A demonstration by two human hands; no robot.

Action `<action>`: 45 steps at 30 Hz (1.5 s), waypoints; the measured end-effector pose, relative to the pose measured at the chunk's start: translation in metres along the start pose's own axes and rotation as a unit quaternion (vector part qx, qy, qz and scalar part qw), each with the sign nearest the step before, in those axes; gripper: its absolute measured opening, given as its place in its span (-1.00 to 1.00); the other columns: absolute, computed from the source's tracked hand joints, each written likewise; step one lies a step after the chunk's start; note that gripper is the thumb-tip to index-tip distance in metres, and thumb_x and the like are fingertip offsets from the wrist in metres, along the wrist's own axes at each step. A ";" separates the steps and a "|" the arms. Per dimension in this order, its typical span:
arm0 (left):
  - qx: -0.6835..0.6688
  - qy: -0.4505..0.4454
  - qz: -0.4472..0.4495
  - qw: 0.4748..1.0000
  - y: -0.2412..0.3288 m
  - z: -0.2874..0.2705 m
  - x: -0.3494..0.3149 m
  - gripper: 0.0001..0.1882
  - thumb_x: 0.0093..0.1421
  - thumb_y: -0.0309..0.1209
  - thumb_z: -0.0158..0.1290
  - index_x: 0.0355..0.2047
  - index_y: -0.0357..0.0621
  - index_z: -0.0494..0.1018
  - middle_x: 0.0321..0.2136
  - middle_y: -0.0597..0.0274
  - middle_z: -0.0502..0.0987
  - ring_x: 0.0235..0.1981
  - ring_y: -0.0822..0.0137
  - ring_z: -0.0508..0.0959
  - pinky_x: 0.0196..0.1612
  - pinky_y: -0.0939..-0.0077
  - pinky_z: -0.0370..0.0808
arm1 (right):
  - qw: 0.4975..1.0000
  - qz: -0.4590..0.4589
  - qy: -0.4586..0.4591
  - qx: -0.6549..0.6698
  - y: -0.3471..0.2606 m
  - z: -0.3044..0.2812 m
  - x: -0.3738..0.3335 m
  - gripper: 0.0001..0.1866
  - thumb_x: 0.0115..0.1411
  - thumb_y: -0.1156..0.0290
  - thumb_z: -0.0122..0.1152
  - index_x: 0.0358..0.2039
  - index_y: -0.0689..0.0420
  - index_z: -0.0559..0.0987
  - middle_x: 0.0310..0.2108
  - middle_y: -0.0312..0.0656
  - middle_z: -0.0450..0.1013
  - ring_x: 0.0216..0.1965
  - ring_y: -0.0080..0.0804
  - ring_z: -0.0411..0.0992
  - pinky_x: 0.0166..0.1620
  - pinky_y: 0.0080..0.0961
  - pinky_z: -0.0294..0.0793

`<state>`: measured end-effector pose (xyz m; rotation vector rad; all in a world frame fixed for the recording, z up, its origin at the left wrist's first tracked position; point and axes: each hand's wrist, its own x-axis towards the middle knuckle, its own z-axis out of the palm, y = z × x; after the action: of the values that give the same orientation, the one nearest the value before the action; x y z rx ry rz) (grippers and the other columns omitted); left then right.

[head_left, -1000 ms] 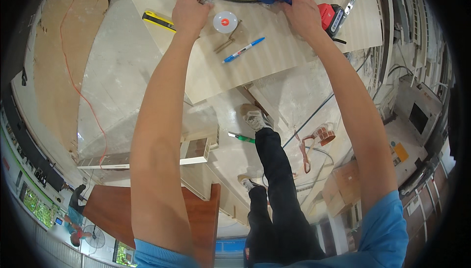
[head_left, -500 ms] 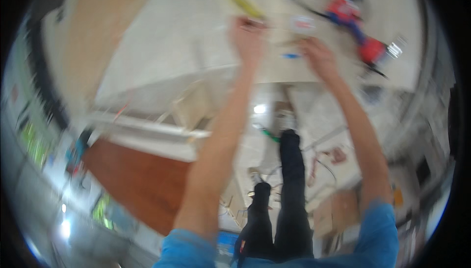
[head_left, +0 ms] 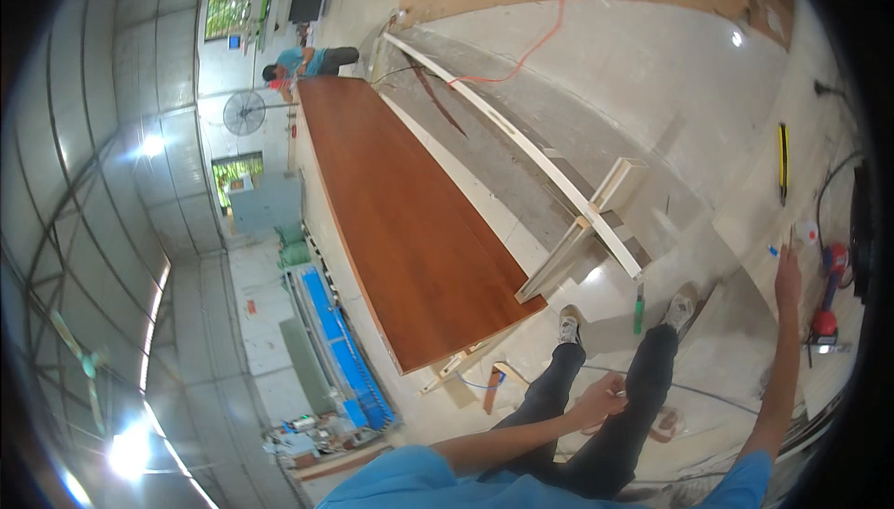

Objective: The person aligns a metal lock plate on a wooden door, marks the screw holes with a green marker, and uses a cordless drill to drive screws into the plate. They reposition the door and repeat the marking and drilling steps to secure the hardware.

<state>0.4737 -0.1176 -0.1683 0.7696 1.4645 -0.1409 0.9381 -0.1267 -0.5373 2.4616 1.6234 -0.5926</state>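
Note:
My left hand (head_left: pixel 603 399) hangs low in front of my dark trouser leg, its fingers curled together. Whatever lies in those fingers, if anything, is too small to make out. Over at the right, my right hand (head_left: pixel 788 276) is at the pale worktop (head_left: pixel 736 197), fingers pinched; a thin pale piece seems to stick out of them, its kind unclear. Beyond that hand lies a long yellow-and-black tool (head_left: pixel 783 162) with a pointed end. A small blue piece (head_left: pixel 774 251) and a white-and-red label (head_left: pixel 808 232) are beside the fingertips. A red-and-blue tool (head_left: pixel 829 290) rests to the right.
A long reddish-brown board (head_left: pixel 410 230) lies on supports at the left, with another person (head_left: pixel 312 62) at its far end. A pale wooden rail (head_left: pixel 531 150) runs along the worktop. On the floor are a green-handled tool (head_left: pixel 639 309) and a cable (head_left: pixel 689 386).
My view has swung left, bringing the whole brown board and the hall into sight. My left hand has left the worktop near the yellow tool and dropped beside my leg; my right hand stays there.

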 end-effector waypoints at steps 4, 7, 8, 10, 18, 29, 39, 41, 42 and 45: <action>-0.004 -0.014 0.036 0.999 -0.020 -0.030 -0.050 -0.76 0.22 -0.58 0.16 -0.19 -0.20 0.32 -0.44 0.30 0.42 -0.47 0.50 0.48 -0.44 0.56 0.41 | 0.996 -0.026 0.085 0.028 -0.040 -0.041 -0.038 -0.40 0.22 0.63 0.01 0.31 0.15 0.32 -0.07 0.07 0.47 -0.11 0.01 0.52 -0.16 -0.13 0.57; -0.127 -0.021 0.103 0.986 -0.034 -0.049 -0.082 -0.76 0.23 -0.60 0.15 -0.15 -0.20 0.34 -0.44 0.32 0.41 -0.48 0.51 0.47 -0.45 0.58 0.39 | 0.986 0.002 0.123 0.111 -0.097 -0.099 -0.078 -0.46 0.23 0.54 0.08 0.26 0.07 0.44 -0.23 0.04 0.47 -0.24 0.05 0.50 -0.21 -0.06 0.50; -0.146 -0.031 0.098 0.984 -0.038 -0.056 -0.091 -0.77 0.24 -0.60 0.14 -0.14 -0.20 0.35 -0.43 0.33 0.41 -0.48 0.52 0.46 -0.45 0.58 0.38 | 0.984 0.011 0.087 0.155 -0.117 -0.124 -0.091 -0.59 0.24 0.51 0.09 0.12 0.15 0.55 -0.24 0.05 0.51 -0.22 0.08 0.51 -0.13 -0.06 0.50; -0.228 -0.063 0.088 0.968 -0.048 -0.072 -0.112 -0.78 0.26 -0.60 0.14 -0.13 -0.19 0.37 -0.44 0.36 0.40 -0.48 0.55 0.45 -0.44 0.62 0.37 | 0.952 0.041 0.098 0.287 -0.170 -0.171 -0.117 -0.78 0.24 0.47 0.11 -0.18 0.30 0.62 -0.42 0.06 0.54 -0.26 -0.03 0.55 -0.09 -0.18 0.52; -0.380 -0.156 0.121 0.904 -0.126 -0.221 -0.204 -0.76 0.33 -0.35 0.10 -0.03 -0.06 0.39 -0.34 0.33 0.56 -0.36 0.49 0.56 -0.32 0.57 0.47 | 0.834 -0.046 0.036 0.548 -0.437 -0.305 -0.244 -0.81 0.23 0.51 0.14 -0.17 0.33 0.55 -0.39 -0.20 0.50 -0.41 -0.46 0.50 -0.29 -0.52 0.53; -0.513 0.066 0.227 0.825 -0.285 -0.472 -0.329 -0.85 0.38 -0.30 0.05 -0.34 -0.02 0.46 -0.58 0.46 0.36 -0.58 0.56 0.33 -0.51 0.64 0.25 | 0.819 -0.315 0.087 0.471 -0.874 -0.438 -0.383 -0.84 0.37 0.43 0.14 -0.13 0.23 0.54 -0.50 -0.25 0.46 -0.51 -0.56 0.42 -0.41 -0.54 0.42; -0.533 0.039 0.349 0.770 -0.236 -0.611 -0.371 -0.66 0.51 -0.11 -0.15 -0.14 -0.11 0.46 -0.56 0.41 0.39 -0.61 0.54 0.30 -0.55 0.63 0.19 | 0.796 -0.352 -0.089 0.484 -1.013 -0.455 -0.463 -0.87 0.26 0.47 0.27 -0.23 0.25 0.62 -0.40 -0.17 0.56 -0.39 -0.51 0.50 -0.31 -0.51 0.50; -0.592 0.014 0.322 0.738 -0.229 -0.632 -0.369 -0.56 0.49 0.01 -0.19 -0.12 -0.09 0.45 -0.48 0.37 0.46 -0.52 0.50 0.38 -0.44 0.59 0.27 | 0.741 -0.445 -0.099 0.493 -1.056 -0.446 -0.486 -0.87 0.26 0.47 0.26 -0.21 0.23 0.64 -0.36 -0.17 0.56 -0.37 -0.49 0.54 -0.30 -0.52 0.53; -0.616 0.027 0.315 0.722 -0.227 -0.640 -0.366 -0.55 0.49 0.04 -0.19 -0.11 -0.08 0.45 -0.48 0.37 0.46 -0.51 0.49 0.38 -0.44 0.58 0.27 | 0.720 -0.496 -0.099 0.474 -1.075 -0.442 -0.492 -0.86 0.25 0.46 0.27 -0.21 0.21 0.65 -0.34 -0.17 0.55 -0.37 -0.44 0.55 -0.30 -0.50 0.53; -0.689 0.048 0.315 0.651 -0.223 -0.682 -0.354 -0.51 0.46 0.12 -0.22 -0.12 0.00 0.45 -0.45 0.40 0.48 -0.49 0.50 0.39 -0.43 0.56 0.27 | 0.680 -0.597 -0.114 0.410 -1.140 -0.431 -0.485 -0.86 0.22 0.43 0.31 -0.23 0.16 0.67 -0.28 -0.17 0.54 -0.31 -0.30 0.56 -0.27 -0.42 0.56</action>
<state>-0.2660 -0.0438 0.1284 -0.0768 0.8844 1.4377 -0.1531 0.0668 0.1641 0.9795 3.1361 -1.9999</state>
